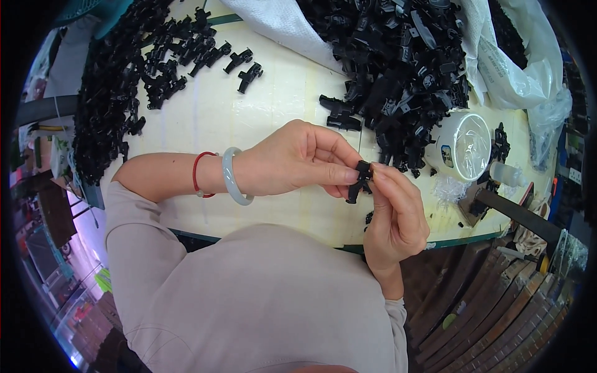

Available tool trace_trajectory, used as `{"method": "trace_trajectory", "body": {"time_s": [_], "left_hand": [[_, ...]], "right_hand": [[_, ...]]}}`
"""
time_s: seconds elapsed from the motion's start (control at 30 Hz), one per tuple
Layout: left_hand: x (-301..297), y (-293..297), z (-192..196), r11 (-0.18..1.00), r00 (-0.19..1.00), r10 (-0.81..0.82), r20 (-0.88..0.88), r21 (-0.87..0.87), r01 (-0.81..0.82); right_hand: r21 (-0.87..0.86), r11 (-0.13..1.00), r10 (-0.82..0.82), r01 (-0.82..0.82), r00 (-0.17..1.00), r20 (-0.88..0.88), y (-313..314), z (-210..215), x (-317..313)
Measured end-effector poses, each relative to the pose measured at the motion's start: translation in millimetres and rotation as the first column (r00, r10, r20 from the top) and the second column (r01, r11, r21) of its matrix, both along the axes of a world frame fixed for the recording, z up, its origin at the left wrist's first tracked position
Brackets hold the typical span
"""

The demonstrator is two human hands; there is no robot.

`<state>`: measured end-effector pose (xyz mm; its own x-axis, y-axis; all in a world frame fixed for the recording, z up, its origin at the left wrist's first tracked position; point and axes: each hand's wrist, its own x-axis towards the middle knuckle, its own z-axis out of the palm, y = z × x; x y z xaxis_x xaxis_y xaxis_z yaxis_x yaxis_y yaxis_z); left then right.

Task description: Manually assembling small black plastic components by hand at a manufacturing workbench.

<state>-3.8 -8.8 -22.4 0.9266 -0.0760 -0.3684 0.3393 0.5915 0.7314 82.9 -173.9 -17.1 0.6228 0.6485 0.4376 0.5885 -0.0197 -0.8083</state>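
Note:
Between my two hands, over the near part of the table, is a small black plastic part (359,181) with short arms sticking out. My left hand (298,158) pinches it from the left between thumb and fingers. From the right, my right hand (398,211) grips its side with the fingertips. The fingers hide some of the part. A red cord and a pale bangle circle my left wrist. Beyond my hands, a big heap of black plastic pieces (404,68) spills from a white sack (289,31). Similar small parts (250,78) lie at the far left.
A dense pile of black parts (102,105) runs along the left table edge. At right stand a white round tub (466,146) and a small clear bottle (508,174). A dark metal bar (519,214) juts over the table's right edge. Clear plastic bags (528,87) hang at far right.

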Motion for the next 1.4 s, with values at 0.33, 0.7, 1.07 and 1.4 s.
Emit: {"method": "trace_trajectory", "body": {"time_s": [0.33, 0.7, 1.07, 1.4], "left_hand": [[0.5, -1.1, -0.5, 0.998, 0.998, 0.043, 0.036, 0.040, -0.044], [-0.6, -1.8, -0.5, 0.996, 0.998, 0.050, 0.041, 0.076, -0.053], [-1.2, -2.7, 0.1, 0.992, 0.999, 0.045, 0.018, 0.115, -0.046], [-26.4, 48.1, 9.9, 0.673, 0.978, 0.207, -0.018, 0.729, -0.129]], "right_hand": [[0.039, 0.999, -0.025, 0.022, 0.997, 0.072, -4.2, -3.4, 0.5], [0.011, 1.000, -0.002, 0.001, 0.995, 0.099, -0.3, -2.0, 0.4], [0.036, 0.999, 0.024, -0.028, 0.994, 0.107, 1.8, -9.7, -1.3], [0.015, 0.953, -0.302, 0.302, 0.952, 0.047, -33.7, 12.8, 17.1]]}}
